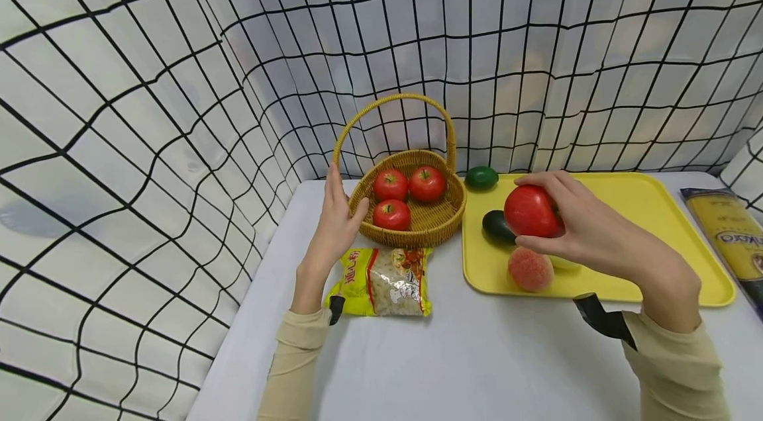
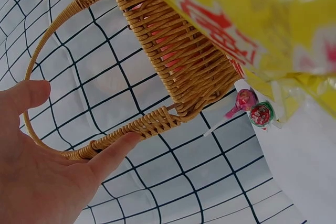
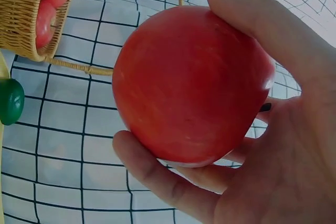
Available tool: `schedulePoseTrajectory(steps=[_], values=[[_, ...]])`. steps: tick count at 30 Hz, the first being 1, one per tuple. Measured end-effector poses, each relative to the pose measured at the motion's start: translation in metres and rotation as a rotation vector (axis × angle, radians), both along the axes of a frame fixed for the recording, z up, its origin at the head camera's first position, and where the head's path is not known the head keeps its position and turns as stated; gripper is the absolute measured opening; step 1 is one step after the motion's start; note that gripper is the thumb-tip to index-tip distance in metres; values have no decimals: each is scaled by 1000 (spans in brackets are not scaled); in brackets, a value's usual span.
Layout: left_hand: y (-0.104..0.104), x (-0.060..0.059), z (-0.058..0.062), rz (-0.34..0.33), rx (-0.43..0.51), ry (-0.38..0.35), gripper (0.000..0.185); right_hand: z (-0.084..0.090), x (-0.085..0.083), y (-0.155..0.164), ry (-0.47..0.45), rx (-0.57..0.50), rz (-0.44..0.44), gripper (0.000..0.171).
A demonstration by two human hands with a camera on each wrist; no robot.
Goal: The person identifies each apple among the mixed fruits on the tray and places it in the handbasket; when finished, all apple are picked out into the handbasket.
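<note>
My right hand [image 1: 587, 226] grips a red apple [image 1: 532, 211] above the yellow tray [image 1: 644, 209], thumb on one side and fingers on the other. Close up, the apple [image 3: 191, 85] fills the middle of the right wrist view. At the left side of a wicker basket [image 1: 438, 230], my left hand [image 1: 335, 229] has its fingers extended along the base of the tall handle [image 1: 398, 96]. Thumb and fingers stand apart there in the left wrist view. Inside the basket lie three red apples [image 1: 391, 215].
On the tray are a peach [image 1: 530, 269], a dark green avocado [image 1: 497, 227] and a partly hidden yellow-green item [image 1: 564, 263]. A green fruit [image 1: 481, 177] sits at its back-left corner. A macaroni bag [image 1: 393, 282] lies before the basket, lollipops [image 2: 252, 107] nearby; another packet [image 1: 730, 235] lies right.
</note>
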State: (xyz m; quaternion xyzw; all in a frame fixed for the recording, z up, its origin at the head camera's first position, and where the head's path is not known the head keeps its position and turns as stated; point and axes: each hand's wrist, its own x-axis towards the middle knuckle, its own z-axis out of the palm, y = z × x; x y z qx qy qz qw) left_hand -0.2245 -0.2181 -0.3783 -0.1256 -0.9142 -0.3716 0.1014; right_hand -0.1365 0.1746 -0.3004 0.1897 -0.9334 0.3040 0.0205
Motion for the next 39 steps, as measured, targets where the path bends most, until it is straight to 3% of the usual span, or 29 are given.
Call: schedulePoseTrajectory(steps=[10, 23, 28, 33, 39], values=[[-5, -1, 5, 8, 2, 16, 91, -2, -12, -7, 51, -62, 12, 71], [-9, 0, 6, 1, 13, 37, 91, -21, -41, -29, 28, 10, 37, 75], [-5, -2, 6, -5, 19, 29, 91, -35, -63, -40, 48, 58, 23, 73], [-4, -1, 5, 4, 23, 17, 91, -42, -97, -67, 55, 159, 103, 73], [-1, 0, 1, 2, 21, -6, 91, -41, -133, -94, -45, 269, 148, 71]])
